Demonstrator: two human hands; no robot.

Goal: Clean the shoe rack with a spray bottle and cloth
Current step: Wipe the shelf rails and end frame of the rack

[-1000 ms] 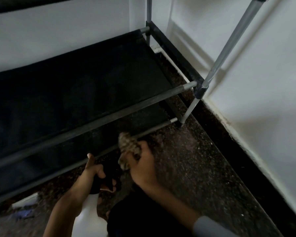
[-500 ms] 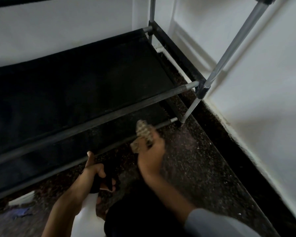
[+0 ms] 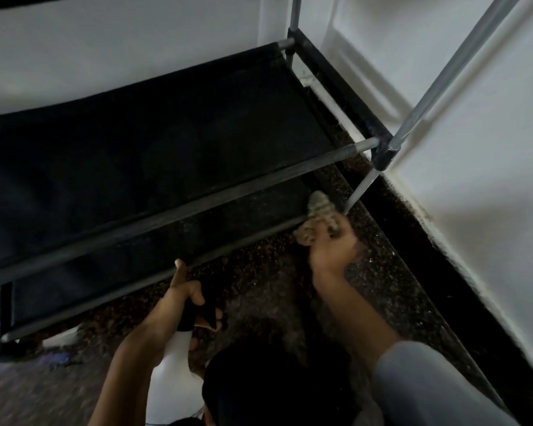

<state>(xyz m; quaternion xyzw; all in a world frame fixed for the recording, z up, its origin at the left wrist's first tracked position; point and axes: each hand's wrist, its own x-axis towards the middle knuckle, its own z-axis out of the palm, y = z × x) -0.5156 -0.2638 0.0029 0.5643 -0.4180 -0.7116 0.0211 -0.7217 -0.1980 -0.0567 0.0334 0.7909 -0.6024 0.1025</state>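
Observation:
The shoe rack [image 3: 166,192] has black fabric shelves on grey metal bars and stands in a white corner. My right hand [image 3: 331,252] grips a bunched beige cloth [image 3: 319,210] against the right end of the lowest front bar, close to the rack's front right leg. Lower down, my left hand [image 3: 185,298] holds the black trigger head of a white spray bottle [image 3: 174,385], thumb sticking up. The bottle's body is partly hidden by my arm and dark clothing.
White walls [image 3: 474,179] close in the rack at the back and right, with a black skirting strip [image 3: 413,241] along the floor. The floor [image 3: 382,287] is dark speckled stone. Small pale litter [image 3: 62,336] lies under the rack's left end.
My right hand has carried the cloth rightward along the lowest front bar, from near its middle to its right end. My left hand with the bottle has stayed in place.

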